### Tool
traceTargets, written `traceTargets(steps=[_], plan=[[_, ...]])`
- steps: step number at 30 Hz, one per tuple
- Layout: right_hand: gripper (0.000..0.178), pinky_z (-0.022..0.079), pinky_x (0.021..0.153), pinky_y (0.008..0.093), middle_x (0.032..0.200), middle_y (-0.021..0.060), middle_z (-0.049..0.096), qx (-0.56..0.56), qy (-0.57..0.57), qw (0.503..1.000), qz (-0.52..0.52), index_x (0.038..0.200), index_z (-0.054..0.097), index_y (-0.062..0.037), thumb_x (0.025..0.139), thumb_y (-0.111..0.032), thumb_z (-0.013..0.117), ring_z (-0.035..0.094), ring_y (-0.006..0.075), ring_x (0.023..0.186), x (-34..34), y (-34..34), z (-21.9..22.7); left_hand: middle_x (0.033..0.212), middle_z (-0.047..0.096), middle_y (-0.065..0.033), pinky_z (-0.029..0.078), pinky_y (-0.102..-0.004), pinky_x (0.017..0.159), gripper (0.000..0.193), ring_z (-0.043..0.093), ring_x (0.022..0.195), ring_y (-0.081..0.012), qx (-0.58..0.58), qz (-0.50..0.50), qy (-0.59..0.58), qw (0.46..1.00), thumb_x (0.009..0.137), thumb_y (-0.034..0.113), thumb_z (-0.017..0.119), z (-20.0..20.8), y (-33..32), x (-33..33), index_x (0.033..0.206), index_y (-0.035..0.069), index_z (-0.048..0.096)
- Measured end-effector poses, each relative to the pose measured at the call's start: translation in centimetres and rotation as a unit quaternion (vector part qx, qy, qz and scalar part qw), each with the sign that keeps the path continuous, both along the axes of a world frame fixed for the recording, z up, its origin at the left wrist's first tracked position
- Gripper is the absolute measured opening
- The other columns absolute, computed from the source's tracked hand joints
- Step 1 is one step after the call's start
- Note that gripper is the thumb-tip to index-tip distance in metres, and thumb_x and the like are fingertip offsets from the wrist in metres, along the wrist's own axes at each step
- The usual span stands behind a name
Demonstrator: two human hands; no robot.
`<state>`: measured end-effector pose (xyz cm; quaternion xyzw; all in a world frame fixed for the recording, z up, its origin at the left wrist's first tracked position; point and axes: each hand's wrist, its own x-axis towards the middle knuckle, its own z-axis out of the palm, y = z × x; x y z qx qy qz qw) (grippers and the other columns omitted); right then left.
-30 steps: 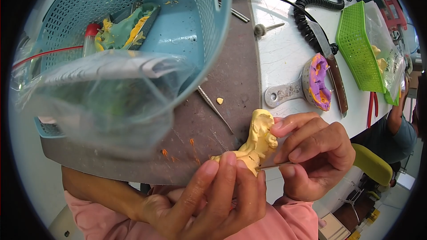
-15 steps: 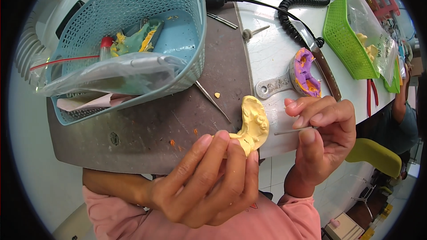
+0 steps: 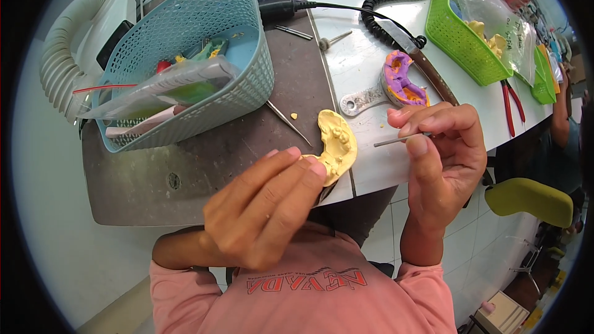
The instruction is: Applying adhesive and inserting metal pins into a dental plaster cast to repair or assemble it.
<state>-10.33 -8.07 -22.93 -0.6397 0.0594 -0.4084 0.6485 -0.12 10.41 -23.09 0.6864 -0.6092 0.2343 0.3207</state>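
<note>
My left hand [image 3: 263, 207] holds a yellow plaster dental cast [image 3: 340, 145] by its near end, at the table's front edge. The cast is horseshoe-shaped, with tooth forms along its arch. To the right, my right hand [image 3: 442, 154] pinches a thin grey metal rod [image 3: 390, 141] between thumb and fingers. The rod points left toward the cast, with a gap between them; its other end is hidden by the fingers. Behind my right hand lies a metal impression tray [image 3: 365, 100] filled with purple and orange impression material [image 3: 403, 80].
A blue basket [image 3: 263, 77] with bags stands at the left. Near the cast lie a pointed metal tool [image 3: 288, 122] and a yellow crumb [image 3: 294, 115]. Farther back are a knife [image 3: 433, 77], a corded handpiece [image 3: 278, 9], a green basket [image 3: 458, 43] and red-handled pliers [image 3: 510, 108].
The whole view has shifted, showing more of my shirt. My left fingers have closed up along the cast's near end. The rod in my right hand now tilts more.
</note>
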Motion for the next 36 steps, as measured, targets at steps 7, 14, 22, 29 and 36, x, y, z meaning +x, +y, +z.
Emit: traceTargets(steps=[7, 14, 22, 29, 36], plan=[[0.015, 0.057, 0.076, 0.0353, 0.087, 0.0165, 0.064, -0.169, -0.062, 0.947, -0.266, 0.098, 0.055, 0.0041, 0.085, 0.003, 0.063, 0.066, 0.023, 0.081, -8.8, -5.4, 1.8, 0.1, 0.067, -0.0151, 0.052, -0.0367, 0.083, 0.039, 0.065, 0.095, -0.0296, 0.03, 0.013, 0.182, 0.983, 0.068, -0.002, 0.08, 1.1, 0.1, -0.3, 0.104, 0.0, 0.066], [0.013, 0.056, 0.077, 0.0261, 0.087, 0.0105, 0.066, -0.178, 0.097, 0.914, -0.352, 0.096, 0.06, 0.0033, 0.086, 0.001, 0.068, 0.067, 0.015, 0.081, -12.2, -7.8, 0.8, 0.1, 0.067, -0.0117, 0.051, -0.0319, 0.078, 0.031, 0.065, 0.09, -0.0236, 0.038, 0.059, 0.233, 0.97, 0.068, -0.003, 0.078, 1.2, -0.5, -0.9, 0.097, 0.002, 0.067], [0.01, 0.053, 0.08, 0.0248, 0.085, 0.0051, 0.067, -0.236, 0.205, 0.899, -0.307, 0.091, 0.064, -0.0003, 0.083, -0.003, 0.071, 0.065, 0.0101, 0.081, -10.5, -8.7, -0.5, 0.1, 0.063, -0.0115, 0.053, -0.0301, 0.076, 0.029, 0.062, 0.091, -0.0212, -0.029, 0.066, 0.251, 0.965, 0.069, -0.006, 0.076, 0.5, -0.2, -1.3, 0.095, 0.003, 0.069], [0.011, 0.053, 0.08, 0.0247, 0.085, 0.0047, 0.066, -0.225, 0.203, 0.905, -0.298, 0.091, 0.064, 0.0002, 0.083, -0.002, 0.071, 0.065, 0.0099, 0.081, -10.3, -8.6, -1.0, 0.103, 0.061, -0.0121, 0.055, -0.0281, 0.073, 0.03, 0.062, 0.09, -0.0197, -0.016, 0.066, 0.197, 0.978, 0.068, -0.011, 0.075, 0.1, 0.0, -1.2, 0.094, 0.002, 0.07], [0.012, 0.049, 0.079, 0.0207, 0.089, 0.0038, 0.065, -0.211, 0.198, 0.908, -0.305, 0.094, 0.061, 0.0005, 0.085, 0.003, 0.069, 0.063, 0.0084, 0.084, -10.7, -8.5, -0.9, 0.102, 0.066, -0.0153, 0.056, -0.03, 0.075, 0.027, 0.066, 0.089, -0.0237, -0.004, 0.049, 0.188, 0.981, 0.07, -0.009, 0.076, 0.0, -0.2, -1.1, 0.094, 0.002, 0.07]])
